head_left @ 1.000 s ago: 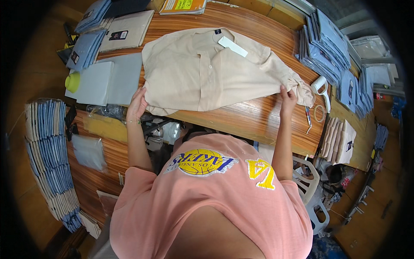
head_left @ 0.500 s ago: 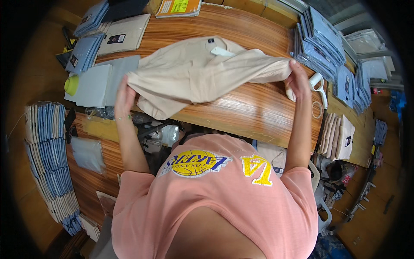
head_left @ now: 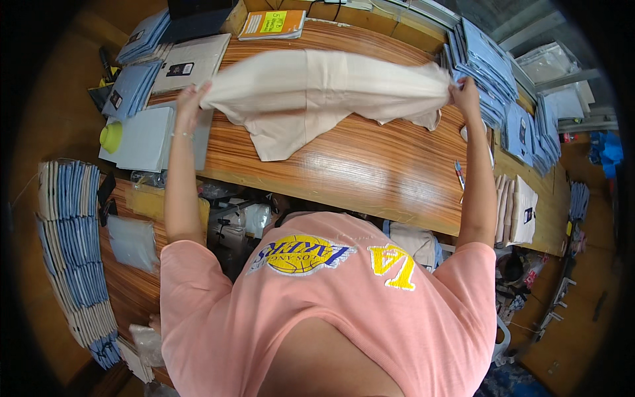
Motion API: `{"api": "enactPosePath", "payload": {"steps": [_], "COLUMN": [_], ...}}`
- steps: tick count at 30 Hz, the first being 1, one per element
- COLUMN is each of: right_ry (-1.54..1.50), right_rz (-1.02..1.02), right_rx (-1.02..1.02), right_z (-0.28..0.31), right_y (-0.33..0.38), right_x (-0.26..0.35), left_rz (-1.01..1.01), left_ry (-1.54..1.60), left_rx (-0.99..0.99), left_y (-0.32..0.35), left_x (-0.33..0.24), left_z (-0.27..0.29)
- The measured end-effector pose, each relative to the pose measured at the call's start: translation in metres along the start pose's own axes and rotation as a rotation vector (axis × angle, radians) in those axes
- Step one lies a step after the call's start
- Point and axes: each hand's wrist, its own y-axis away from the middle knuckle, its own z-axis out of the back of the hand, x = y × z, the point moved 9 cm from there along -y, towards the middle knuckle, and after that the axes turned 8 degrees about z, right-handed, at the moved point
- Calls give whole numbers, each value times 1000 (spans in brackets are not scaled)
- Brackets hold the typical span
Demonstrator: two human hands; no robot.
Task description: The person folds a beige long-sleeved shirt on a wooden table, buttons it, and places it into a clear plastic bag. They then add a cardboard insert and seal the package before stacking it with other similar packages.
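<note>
A beige garment point(head_left: 317, 92) hangs stretched above the wooden table point(head_left: 357, 175), lifted off its surface with a flap drooping toward the wood. My left hand point(head_left: 188, 104) grips the garment's left end. My right hand point(head_left: 464, 91) grips its right end near the blue stacks. Both arms reach far forward over the table. I wear a pink shirt.
Stacks of folded blue garments point(head_left: 486, 63) lie at the right of the table, more point(head_left: 135, 86) at the left. Grey flat packs point(head_left: 142, 135) and a yellow-green round thing point(head_left: 111, 135) sit left. An orange book point(head_left: 271, 23) lies at the back. Rows of folded garments point(head_left: 69, 225) stand low left.
Both hands lifted the beige garment off the table and moved it away from me, pulling it taut between them. It lay flat a second ago.
</note>
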Motion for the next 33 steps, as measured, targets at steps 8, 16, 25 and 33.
{"api": "enactPosePath", "payload": {"steps": [8,16,25,33], "right_ry": [-157,-894,-973,-782], "right_rz": [29,-176,-105,-350], "right_rx": [-119,-151,-285,85], "right_z": [15,68,160,49], "right_y": [17,-94,-166,92], "right_x": [-18,6,47,-23], "left_rz": [253,-45,-185,62], "left_ry": [276,356,443,45], "left_rx": [254,236,422,172], "left_y": [41,-38,-94,80], "left_x": [10,-127,-231,-18], "left_z": [-45,-29,-25,-10]}}
